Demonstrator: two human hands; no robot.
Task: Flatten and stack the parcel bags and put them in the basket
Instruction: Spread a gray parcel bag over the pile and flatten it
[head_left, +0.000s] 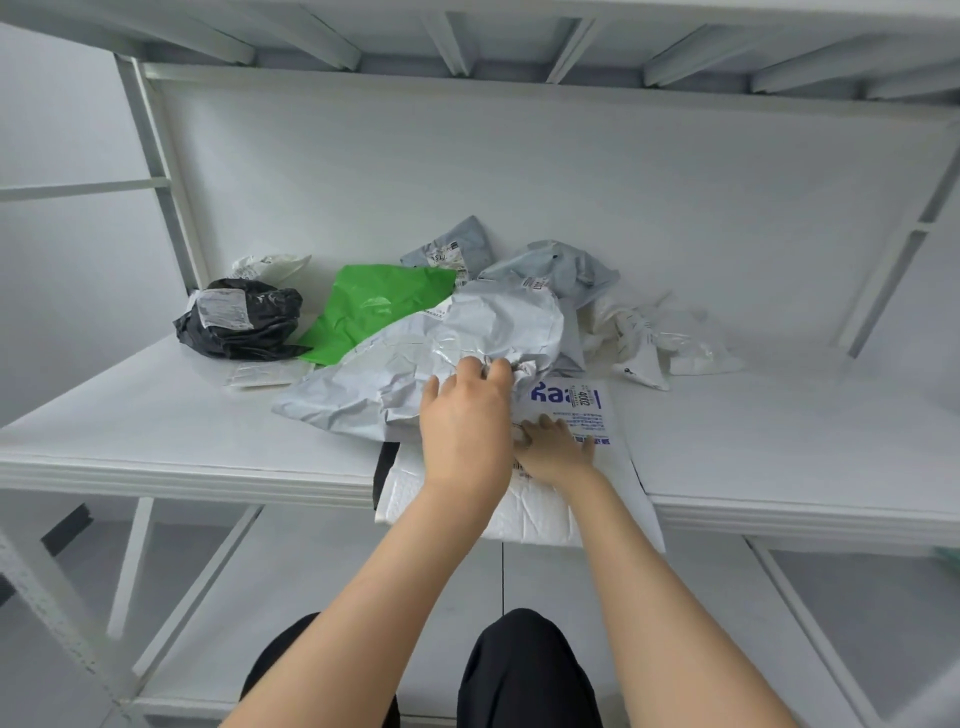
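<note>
Closest in, the person's knees (524, 670) in black trousers sit at the bottom edge, with both bare forearms reaching up and forward over them. Just past that is the front lip of the white shelf (182, 467), and a stack of flattened bags hangs a bit over it: a white padded mailer (452, 512) on top of something dark, with a white bag with blue print (582, 410) laid over it.

The right hand (556, 449) is flat on that printed bag, fingers spread, palm down, pressing rather than gripping anything. The left hand (465, 423) crosses partly over it and reaches a little further, fingertips curled into the crumpled edge of a big grey bag (441, 348), so it's pinching that one. The grey bag sprawls off to the left and behind both hands, still pretty wrinkled, its near edge touching the stack.

Further back the rest of the pile: a green bag (374, 306) tucked under the grey one, a scrunched black bag (244, 319) with a label to the left, a small white one (270, 267) behind it, two more grey bags (550, 267) against the back panel, and clear crumpled bags (654, 338) off to the right. No basket is in view.
</note>
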